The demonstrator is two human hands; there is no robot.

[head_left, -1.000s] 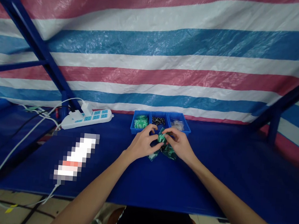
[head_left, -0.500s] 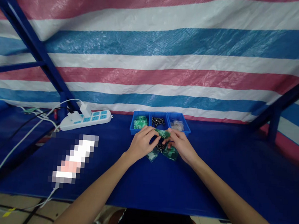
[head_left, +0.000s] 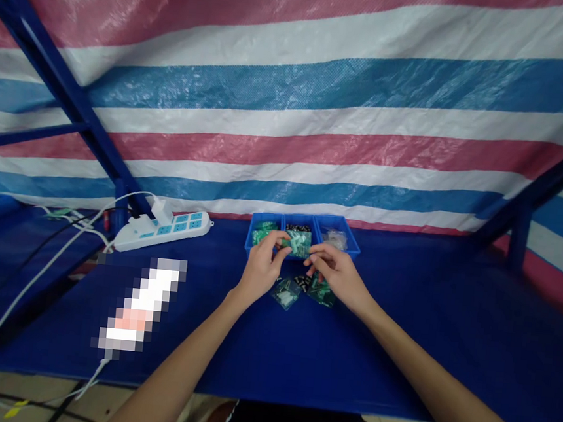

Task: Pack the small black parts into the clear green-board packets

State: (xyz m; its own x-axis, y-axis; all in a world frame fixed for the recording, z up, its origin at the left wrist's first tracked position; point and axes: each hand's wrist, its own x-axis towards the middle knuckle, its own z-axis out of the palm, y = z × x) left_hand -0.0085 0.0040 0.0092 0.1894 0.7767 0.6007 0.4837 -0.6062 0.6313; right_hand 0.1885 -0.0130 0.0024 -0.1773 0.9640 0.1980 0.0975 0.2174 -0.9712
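Between my hands is a small clear plastic bag with green and whitish bits in it, raised just in front of the blue bins. My left hand pinches its left edge between thumb and fingers. At the bag's lower right edge, my right hand has its fingers closed on the plastic. Below the hands, a bag with pale pieces and a bag with green pieces lie on the blue table, with small black parts between them, partly hidden by my right fingers.
Three joined blue bins stand at the back, holding green packets, black parts and clear bags. To the left are a white power strip with plugs, a blurred-out object and a looping white cable.
The bag has turned so that its broad side faces me and is spread flatter. My left hand has tilted upright, and more of the bags on the table shows.
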